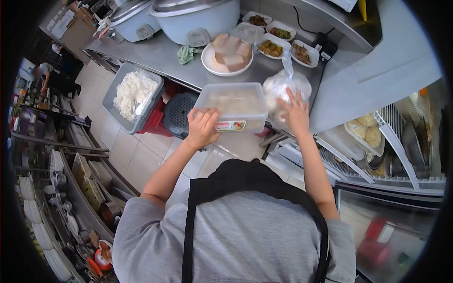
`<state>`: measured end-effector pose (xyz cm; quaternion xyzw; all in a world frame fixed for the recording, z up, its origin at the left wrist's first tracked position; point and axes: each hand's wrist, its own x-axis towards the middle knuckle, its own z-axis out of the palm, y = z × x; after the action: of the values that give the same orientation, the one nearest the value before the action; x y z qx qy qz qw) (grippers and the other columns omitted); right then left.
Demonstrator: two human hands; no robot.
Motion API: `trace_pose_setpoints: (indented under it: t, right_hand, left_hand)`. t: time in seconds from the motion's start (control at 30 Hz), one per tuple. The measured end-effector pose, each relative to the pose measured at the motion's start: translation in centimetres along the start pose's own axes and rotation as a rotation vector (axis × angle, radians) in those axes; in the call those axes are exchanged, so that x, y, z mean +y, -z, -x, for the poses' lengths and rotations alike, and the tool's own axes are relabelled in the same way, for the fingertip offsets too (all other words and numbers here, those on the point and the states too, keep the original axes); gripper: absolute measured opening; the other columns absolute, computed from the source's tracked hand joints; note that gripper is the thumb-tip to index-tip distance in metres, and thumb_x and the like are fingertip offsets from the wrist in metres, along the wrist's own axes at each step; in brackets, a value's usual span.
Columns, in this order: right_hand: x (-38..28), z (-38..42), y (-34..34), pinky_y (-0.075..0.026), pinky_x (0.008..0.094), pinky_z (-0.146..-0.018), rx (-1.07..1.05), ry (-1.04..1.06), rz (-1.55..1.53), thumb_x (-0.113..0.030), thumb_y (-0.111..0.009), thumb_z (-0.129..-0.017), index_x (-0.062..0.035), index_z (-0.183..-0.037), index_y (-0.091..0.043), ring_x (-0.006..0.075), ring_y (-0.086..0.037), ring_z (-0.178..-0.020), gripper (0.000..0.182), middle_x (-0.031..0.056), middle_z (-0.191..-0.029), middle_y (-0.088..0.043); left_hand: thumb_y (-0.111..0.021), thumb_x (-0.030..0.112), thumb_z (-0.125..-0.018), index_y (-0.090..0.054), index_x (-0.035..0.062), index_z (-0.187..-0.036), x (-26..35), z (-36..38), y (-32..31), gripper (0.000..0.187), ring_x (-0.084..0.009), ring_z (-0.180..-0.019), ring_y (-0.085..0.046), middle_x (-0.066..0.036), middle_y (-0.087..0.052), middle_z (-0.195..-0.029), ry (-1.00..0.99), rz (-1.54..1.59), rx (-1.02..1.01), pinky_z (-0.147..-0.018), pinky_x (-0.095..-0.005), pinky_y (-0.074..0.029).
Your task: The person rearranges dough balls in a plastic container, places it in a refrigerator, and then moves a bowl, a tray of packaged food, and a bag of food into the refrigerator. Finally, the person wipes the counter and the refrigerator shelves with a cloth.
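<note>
At the counter edge, hands grip container [233,106] and bag [283,87].

rice tub [133,94] | plate of cakes [227,55] | rice cooker [196,19] | green cloth [187,53]

I'm seeing the person wearing a grey short-sleeved T-shirt, sleeves ending above the elbows, forearms bare. Over the T-shirt they're wearing a black apron: two narrow black straps running down the grey fabric, joining a wider black band above it. Left hand [202,126] and right hand [296,112] are showing no gloves, rings or watch.
</note>
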<state>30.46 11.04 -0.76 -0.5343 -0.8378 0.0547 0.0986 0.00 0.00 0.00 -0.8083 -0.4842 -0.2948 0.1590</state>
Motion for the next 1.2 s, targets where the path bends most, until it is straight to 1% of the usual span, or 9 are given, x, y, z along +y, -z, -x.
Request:
trace_pose_setpoints:
  t: [0.17,0.37,0.43,0.53,0.73,0.83,0.9,1.03,1.2]
  right_hand:
    - [4.0,-7.0,-2.2,-0.022,0.0576,-0.102,0.274,-0.104,0.056,-0.001,-0.055,-0.075,-0.0284,-0.112,-0.059,0.0302,-0.026,-0.130,0.046,0.0010,-0.142,-0.030]
    - [5.6,-10.2,-1.3,-0.030,0.0530,-0.097,0.385,-0.202,0.268,-0.012,-0.053,-0.080,-0.0192,-0.110,-0.060,0.0308,-0.035,-0.124,0.032,0.0102,-0.133,-0.040]
    - [5.0,-8.4,0.4,-0.040,0.0439,-0.088,0.278,-0.229,-0.085,-0.021,-0.061,-0.077,-0.0104,-0.104,-0.061,0.0299,-0.046,-0.109,0.029,0.0117,-0.115,-0.051]
    - [5.6,-4.5,-1.8,-0.043,0.0389,-0.080,0.334,-0.260,-0.048,-0.027,-0.067,-0.073,-0.0048,-0.097,-0.061,0.0295,-0.051,-0.094,0.033,0.0112,-0.097,-0.054]
    - [6.9,-3.0,-2.8,-0.046,0.0385,-0.072,0.237,-0.454,-0.527,-0.030,-0.068,-0.073,-0.0014,-0.092,-0.062,0.0310,-0.057,-0.081,0.035,0.0146,-0.091,-0.056]
    - [6.2,-1.9,-3.7,-0.047,0.0385,-0.067,0.172,-0.426,-0.538,-0.032,-0.069,-0.071,-0.0010,-0.088,-0.062,0.0307,-0.058,-0.078,0.036,0.0149,-0.087,-0.057]
    - [5.2,-1.8,-3.7,-0.047,0.0385,-0.068,0.192,-0.462,-0.435,-0.033,-0.070,-0.070,-0.0007,-0.087,-0.062,0.0309,-0.058,-0.078,0.037,0.0149,-0.086,-0.058]
    - [3.0,-2.5,-2.3,-0.047,0.0392,-0.067,0.222,-0.509,-0.169,-0.035,-0.073,-0.067,-0.0007,-0.081,-0.061,0.0320,-0.059,-0.077,0.039,0.0145,-0.083,-0.059]
    - [3.3,-3.4,-2.3,-0.046,0.0366,-0.064,0.115,-0.562,-0.279,-0.035,-0.075,-0.064,-0.0013,-0.078,-0.059,0.0302,-0.060,-0.072,0.040,0.0140,-0.076,-0.061]
  left_hand:
    - [-0.070,0.023,-0.049,-0.052,0.0103,-0.102,0.9,1.1,-3.6,0.057,-0.0207,-0.098,-0.053,-0.006,-0.057,-0.106,-0.074,-0.090,0.005,-0.088,-0.0431,-0.029]
    - [-0.059,0.016,-0.065,-0.055,0.0252,-0.104,2.6,2.6,-10.0,0.040,-0.0179,-0.103,-0.048,0.001,-0.052,-0.110,-0.165,0.007,-0.010,-0.089,-0.0467,-0.028]
    - [-0.058,0.014,-0.066,-0.054,0.0252,-0.108,2.7,2.6,-12.3,0.043,-0.0189,-0.103,-0.048,0.001,-0.051,-0.111,-0.156,-0.049,-0.044,-0.090,-0.0465,-0.028]
    - [-0.056,0.011,-0.067,-0.053,0.0242,-0.113,2.6,1.0,-13.5,0.049,-0.0218,-0.104,-0.047,-0.002,-0.050,-0.112,-0.056,-0.010,-0.080,-0.091,-0.0454,-0.030]
    - [-0.053,0.007,-0.071,-0.049,0.0163,-0.119,-0.7,-3.3,-12.6,0.050,-0.0342,-0.119,-0.037,-0.013,-0.040,-0.130,0.156,-0.041,-0.226,-0.097,-0.0456,-0.029]
    - [-0.049,0.006,-0.079,-0.037,0.0113,-0.133,-2.0,-3.5,-12.6,0.055,-0.0356,-0.127,-0.029,-0.017,-0.030,-0.138,0.531,0.387,-0.186,-0.103,-0.0402,-0.024]
    - [-0.049,0.006,-0.085,-0.009,0.0094,-0.142,-2.4,-3.4,-12.7,0.070,-0.0317,-0.129,-0.026,-0.014,-0.016,-0.145,1.159,1.385,-0.050,-0.105,-0.0355,-0.021]
    - [-0.054,0.012,-0.085,0.011,0.0013,-0.139,-1.5,-4.9,-12.5,0.085,-0.0264,-0.131,-0.020,-0.017,-0.011,-0.144,1.247,1.519,-0.068,-0.105,-0.0320,-0.021]
    - [-0.077,0.020,-0.064,0.018,-0.0050,-0.134,-3.1,-5.8,-13.8,0.120,-0.0283,-0.134,-0.008,-0.025,-0.001,-0.143,0.977,1.217,-0.249,-0.107,-0.0327,-0.017]
